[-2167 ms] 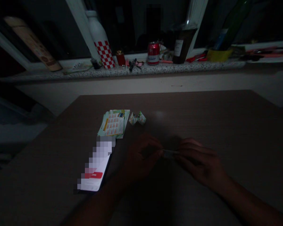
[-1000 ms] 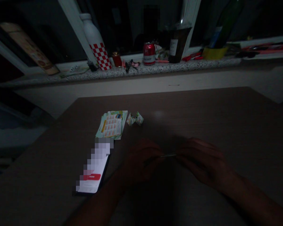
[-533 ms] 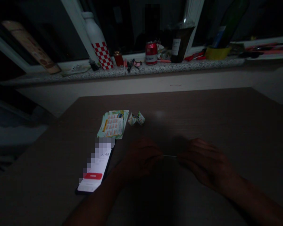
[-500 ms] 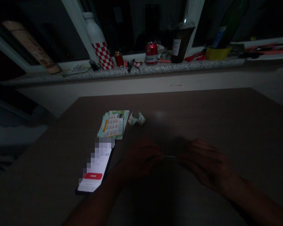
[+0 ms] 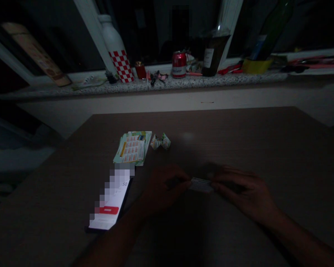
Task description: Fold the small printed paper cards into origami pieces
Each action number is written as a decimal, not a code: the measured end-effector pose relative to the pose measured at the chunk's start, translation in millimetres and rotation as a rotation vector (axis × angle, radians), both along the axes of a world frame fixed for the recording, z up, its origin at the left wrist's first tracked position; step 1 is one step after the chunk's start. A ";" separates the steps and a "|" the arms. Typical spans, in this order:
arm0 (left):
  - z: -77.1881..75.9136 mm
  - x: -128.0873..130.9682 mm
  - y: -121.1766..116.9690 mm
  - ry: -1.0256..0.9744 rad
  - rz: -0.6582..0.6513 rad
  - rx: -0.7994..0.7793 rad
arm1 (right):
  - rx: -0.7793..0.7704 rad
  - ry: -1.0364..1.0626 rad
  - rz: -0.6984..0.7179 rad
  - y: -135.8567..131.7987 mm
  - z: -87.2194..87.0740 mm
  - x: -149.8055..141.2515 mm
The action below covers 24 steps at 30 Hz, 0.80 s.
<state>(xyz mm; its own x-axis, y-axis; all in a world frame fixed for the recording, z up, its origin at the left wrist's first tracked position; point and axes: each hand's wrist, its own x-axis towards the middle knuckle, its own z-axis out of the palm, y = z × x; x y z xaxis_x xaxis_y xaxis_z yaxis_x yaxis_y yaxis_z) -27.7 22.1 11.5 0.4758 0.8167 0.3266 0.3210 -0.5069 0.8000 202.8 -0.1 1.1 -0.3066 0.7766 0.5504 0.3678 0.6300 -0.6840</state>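
Between my two hands is a small folded piece of paper, pale with faint print on it. My left hand pinches its left end between thumb and fingers. At its right end, my right hand pinches it the same way. Behind my left hand lie two small folded paper shapes with coloured print, side by side. To their left is a stack of printed paper cards, the top one showing a calendar-like grid. The light is dim, so fine folds are hard to see.
A lit phone lies left of my left forearm on the brown table. Along the granite sill behind stand a checkered white bottle, a red can, a dark packet and a yellow holder.
The folded paper has tipped from edge-on, a thin line, to showing its flat face. My fingers have shifted slightly around its ends, and both hands stay in nearly the same place.
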 end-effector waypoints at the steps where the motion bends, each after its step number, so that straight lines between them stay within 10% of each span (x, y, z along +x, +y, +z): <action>1: -1.1 0.9 -0.8 -0.003 -0.005 0.023 | 0.005 0.000 0.006 -0.1 -0.2 -0.5; 24: -2.1 9.1 -10.4 0.177 -0.122 0.606 | 0.354 -0.148 0.069 -5.4 2.0 -14.5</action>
